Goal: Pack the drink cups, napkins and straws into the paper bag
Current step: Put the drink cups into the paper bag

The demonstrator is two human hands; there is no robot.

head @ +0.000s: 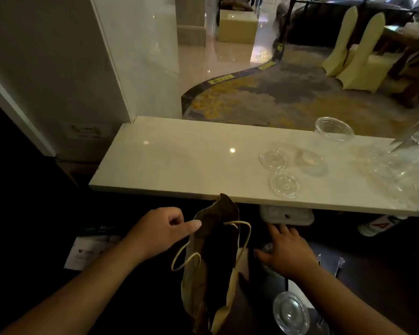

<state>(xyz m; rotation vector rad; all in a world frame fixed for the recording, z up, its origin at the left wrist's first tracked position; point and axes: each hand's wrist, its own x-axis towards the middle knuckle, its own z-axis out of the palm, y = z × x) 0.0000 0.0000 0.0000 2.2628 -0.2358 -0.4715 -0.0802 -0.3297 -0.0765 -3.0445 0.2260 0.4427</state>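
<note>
Head view, bag: brown paper bag (pixel 213 262) stood just below the counter edge, mouth half open, sides creased and leaning, pale cord handles flopped loose.

Head view, left hand: left hand (pixel 160 232) pinched at the bag's left rim, forefinger out along the paper, seemingly propping the mouth open.

Head view, right hand: right hand (pixel 287 252) spread flat and low beside the bag, fingers open, reaching toward a pale box (pixel 287 217) under the counter; whether gripping anything, can't tell, too dark.

Head view, cups: one lidded clear cup (pixel 291 313) near the right forearm, close to the bag. Napkins possibly in that box, not sure. Straws maybe the thin wrapped bits (pixel 339 264) right of the wrist, too dim to call.

Head view, risk: floppy bag, probably folding shut or tipping if the rim got let go; cup likely snagging a handle loop going in.

Head view, clutter: loose clear lids (pixel 284 183) on the white counter (pixel 179 160), a clear bowl (pixel 334 129) and crinkled plastic (pixel 406 170) further right. Counter overhang crowding the space above the bag.
</note>
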